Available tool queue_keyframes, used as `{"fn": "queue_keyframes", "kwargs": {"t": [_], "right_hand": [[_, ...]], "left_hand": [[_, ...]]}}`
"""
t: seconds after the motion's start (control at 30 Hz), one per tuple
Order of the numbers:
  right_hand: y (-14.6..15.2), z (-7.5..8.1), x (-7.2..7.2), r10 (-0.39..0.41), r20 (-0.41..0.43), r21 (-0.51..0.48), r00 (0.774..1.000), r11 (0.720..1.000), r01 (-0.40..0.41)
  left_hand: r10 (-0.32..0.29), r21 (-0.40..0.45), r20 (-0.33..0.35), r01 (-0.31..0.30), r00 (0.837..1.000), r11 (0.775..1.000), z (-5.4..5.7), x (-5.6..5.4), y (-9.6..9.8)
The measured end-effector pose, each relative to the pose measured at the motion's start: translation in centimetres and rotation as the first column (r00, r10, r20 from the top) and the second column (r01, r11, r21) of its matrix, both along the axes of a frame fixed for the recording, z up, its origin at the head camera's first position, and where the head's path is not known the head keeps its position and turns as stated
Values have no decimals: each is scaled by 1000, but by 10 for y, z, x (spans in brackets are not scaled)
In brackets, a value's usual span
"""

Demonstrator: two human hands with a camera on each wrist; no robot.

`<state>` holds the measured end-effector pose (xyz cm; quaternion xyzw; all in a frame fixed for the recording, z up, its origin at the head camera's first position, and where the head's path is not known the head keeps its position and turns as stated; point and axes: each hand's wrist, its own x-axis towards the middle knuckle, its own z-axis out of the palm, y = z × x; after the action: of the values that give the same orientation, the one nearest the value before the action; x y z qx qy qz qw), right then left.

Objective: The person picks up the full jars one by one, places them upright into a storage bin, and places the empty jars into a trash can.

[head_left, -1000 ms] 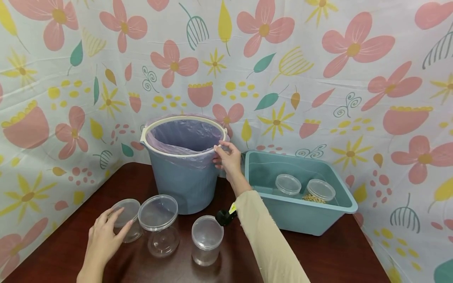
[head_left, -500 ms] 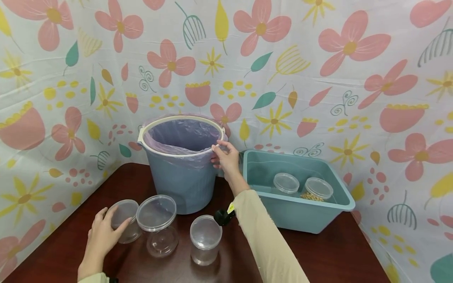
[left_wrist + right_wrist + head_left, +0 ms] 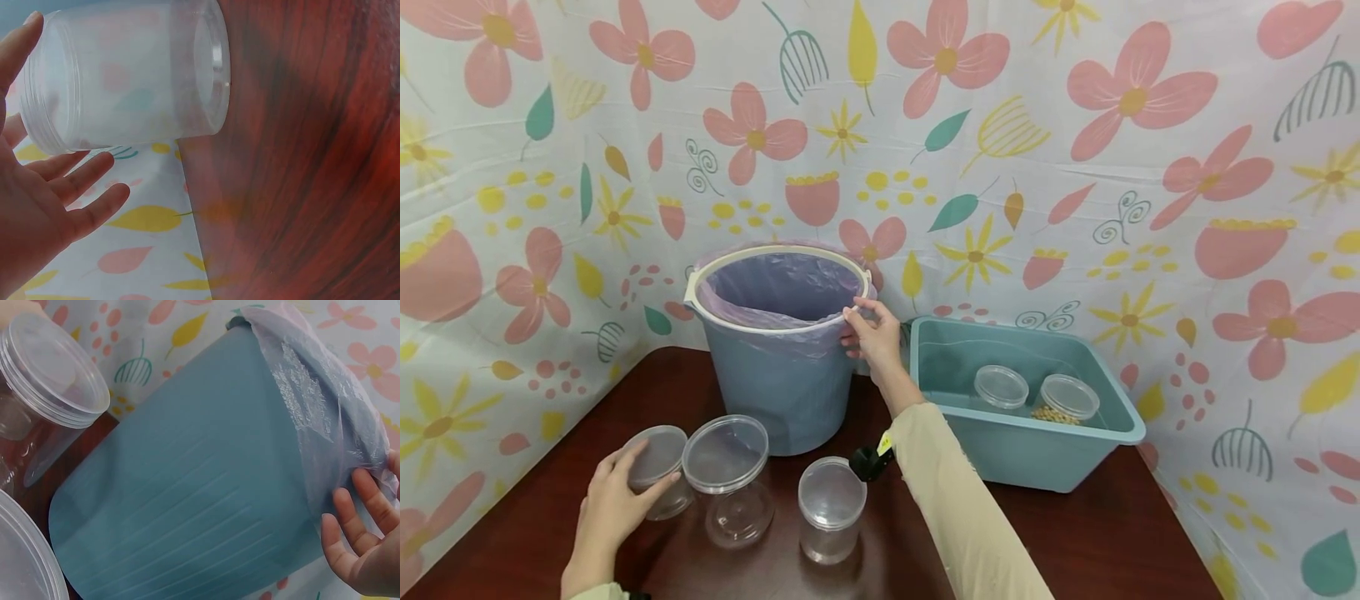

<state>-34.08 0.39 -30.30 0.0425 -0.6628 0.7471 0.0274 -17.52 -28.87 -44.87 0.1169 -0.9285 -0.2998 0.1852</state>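
Observation:
My left hand is at a clear plastic jar with a screw lid. Thumb and fingers spread around the lid, the lower fingers loosely extended beside the wall in the left wrist view. At the back left, my right hand pinches the rim of a blue-grey trash can near the right side of its cream ring. A thin lilac bag lines the can and folds over its rim. In the right wrist view the fingers curl against the bag below the rim.
A wider lidded jar and a smaller lidded jar stand in front of the can on the dark wood table. At right, a teal tub holds two lidded jars, one with tan pieces. Flowered cloth hangs behind.
My left hand settles slightly lower around the jar's lid. The right hand stays at the can's rim. The whole head view shifts a little.

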Motion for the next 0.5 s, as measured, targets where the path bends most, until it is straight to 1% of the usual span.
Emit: {"fn": "queue_keyframes", "kwargs": {"t": [0.2, 0.5], "right_hand": [[1, 0, 0, -1, -2, -2, 1000, 1000, 1], [1, 0, 1, 13, -13, 2, 1000, 1000, -13]], "left_hand": [[14, 20, -40, -13, 999, 1000, 0, -1, 1], [49, 38, -60, -47, 997, 998, 1, 0, 3]]}}
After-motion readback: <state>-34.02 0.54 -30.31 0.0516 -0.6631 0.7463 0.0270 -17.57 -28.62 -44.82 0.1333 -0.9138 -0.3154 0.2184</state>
